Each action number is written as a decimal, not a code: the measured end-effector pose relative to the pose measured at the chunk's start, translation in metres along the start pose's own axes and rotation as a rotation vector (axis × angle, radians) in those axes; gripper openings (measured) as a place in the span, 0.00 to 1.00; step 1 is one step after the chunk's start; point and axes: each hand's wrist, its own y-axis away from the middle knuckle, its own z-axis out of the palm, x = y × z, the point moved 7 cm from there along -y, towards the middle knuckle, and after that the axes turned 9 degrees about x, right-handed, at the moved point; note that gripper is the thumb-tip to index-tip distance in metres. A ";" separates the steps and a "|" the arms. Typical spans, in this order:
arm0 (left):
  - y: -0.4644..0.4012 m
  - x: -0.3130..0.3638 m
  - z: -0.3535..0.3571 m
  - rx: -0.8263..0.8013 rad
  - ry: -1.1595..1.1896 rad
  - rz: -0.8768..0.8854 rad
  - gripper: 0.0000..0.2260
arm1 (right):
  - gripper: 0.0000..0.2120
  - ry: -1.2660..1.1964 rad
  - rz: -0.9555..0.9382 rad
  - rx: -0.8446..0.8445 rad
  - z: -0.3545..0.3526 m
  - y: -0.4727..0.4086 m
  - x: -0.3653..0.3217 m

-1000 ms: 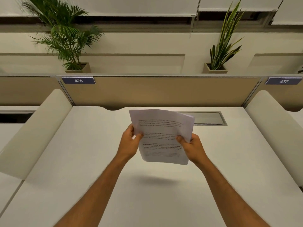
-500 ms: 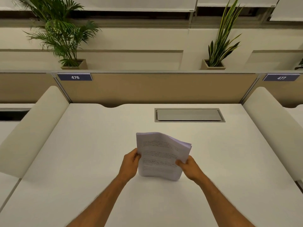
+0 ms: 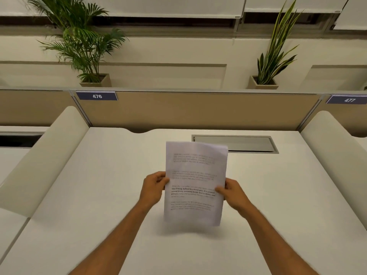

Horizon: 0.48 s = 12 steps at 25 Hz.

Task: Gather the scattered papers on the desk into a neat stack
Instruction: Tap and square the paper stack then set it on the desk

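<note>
A stack of white printed papers [image 3: 195, 165] stands nearly upright over the middle of the white desk [image 3: 99, 195], its edges lined up and its lower edge just above or on the desktop. My left hand [image 3: 154, 188] grips the stack's left edge about halfway down. My right hand [image 3: 232, 193] grips the right edge at the same height, thumb on the printed face. No loose sheets lie elsewhere on the desk.
A grey cable hatch [image 3: 248, 143] is set into the desk behind the papers. Padded cream dividers stand at the left [image 3: 43, 155] and right [image 3: 333, 147]. A tan partition [image 3: 198, 110] with label 476 closes the back; two potted plants stand beyond it.
The stack was lowered toward the desk and bowed half a second ago; it is now raised a little and straightened, flat and taller in view. Both hands kept their hold.
</note>
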 end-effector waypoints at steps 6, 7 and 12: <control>-0.043 0.017 -0.026 0.051 0.139 -0.127 0.08 | 0.11 -0.154 0.057 0.063 0.007 -0.032 -0.046; -0.051 0.017 -0.029 0.061 0.126 -0.130 0.08 | 0.11 -0.147 0.054 0.062 0.012 -0.038 -0.051; -0.089 0.014 -0.040 0.083 0.112 -0.131 0.08 | 0.17 -0.104 0.050 0.031 0.036 -0.076 -0.067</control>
